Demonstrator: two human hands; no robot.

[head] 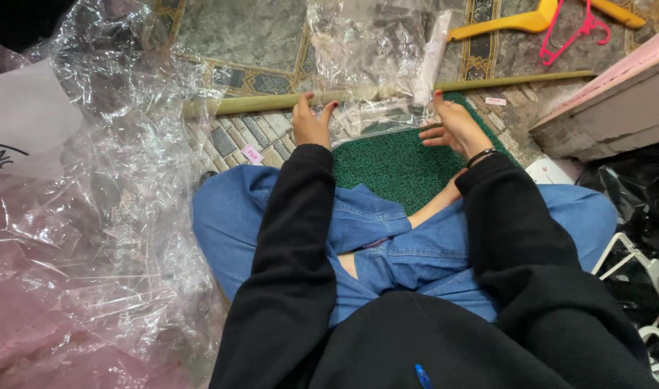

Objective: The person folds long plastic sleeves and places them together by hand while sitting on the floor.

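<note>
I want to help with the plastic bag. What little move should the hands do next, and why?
Probably slide the clear bag further along the stick. The left hand grips the stick, the right hand touches the bag's edge, and the bag lies bunched over the stick's middle.

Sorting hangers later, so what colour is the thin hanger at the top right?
Pink hanger, seen in the head view.
</note>
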